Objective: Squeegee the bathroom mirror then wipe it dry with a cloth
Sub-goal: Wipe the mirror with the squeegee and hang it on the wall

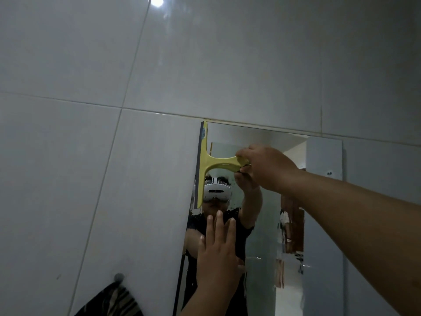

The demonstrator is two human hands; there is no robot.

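Observation:
A yellow squeegee (206, 163) lies against the bathroom mirror (262, 224), its blade running vertically along the mirror's upper left edge. My right hand (266, 167) is shut on its handle, the arm reaching in from the right. My left hand (216, 254) rests flat on the lower left of the glass, fingers apart and pointing up. Wet streaks and droplets show on the mirror's right and lower parts. The mirror reflects a person wearing a headset.
Large grey wall tiles (91, 179) surround the mirror. A round wall hook (119, 276) at the lower left holds a dark striped cloth (111, 302). A pale panel (324, 156) borders the mirror's right side.

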